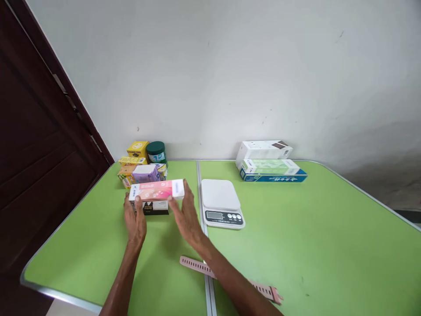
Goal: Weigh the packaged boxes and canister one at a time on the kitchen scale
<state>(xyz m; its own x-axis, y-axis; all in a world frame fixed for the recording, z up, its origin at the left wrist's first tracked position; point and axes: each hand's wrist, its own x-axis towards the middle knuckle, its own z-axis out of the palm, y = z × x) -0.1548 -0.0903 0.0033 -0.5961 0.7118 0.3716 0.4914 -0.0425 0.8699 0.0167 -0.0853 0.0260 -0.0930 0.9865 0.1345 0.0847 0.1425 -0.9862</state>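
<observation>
A long pink and white box is held just above a dark box on the green table. My left hand grips the pink box's left end, thumb on its front face. My right hand presses its right end with fingers stretched along the side. Both forearms reach in from the bottom edge.
A white digital scale stands right of the hands. A purple box, yellow boxes and a green-lidded jar cluster behind. Stacked white, green and blue boxes lie at the back. A pink strap lies under my right forearm.
</observation>
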